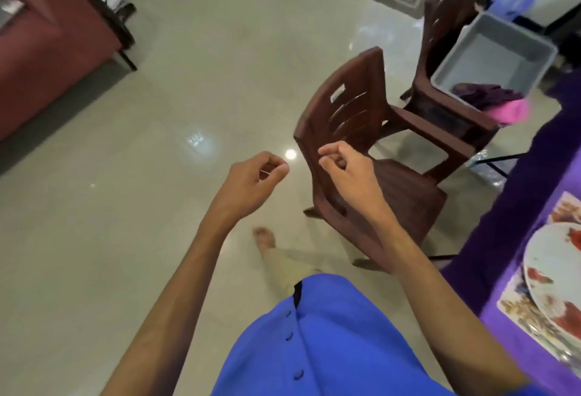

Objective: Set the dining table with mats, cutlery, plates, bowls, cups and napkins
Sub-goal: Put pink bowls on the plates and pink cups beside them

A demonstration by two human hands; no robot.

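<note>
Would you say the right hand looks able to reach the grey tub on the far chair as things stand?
Probably not from here. The right hand hangs by the near chair, whose back stands between it and the grey tub on the far chair. A step around looks needed.

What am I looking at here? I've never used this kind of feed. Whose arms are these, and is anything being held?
This is one camera worn on a person's head, looking forward and down. The two bare arms are that person's. The left hand and right hand have loosely curled fingers and seem to hold nothing. Ahead stand two brown plastic chairs; the farther one carries a grey plastic tub with purple and pink cloth. At right, the purple-clothed table has a patterned mat with a white floral plate on it.
</note>
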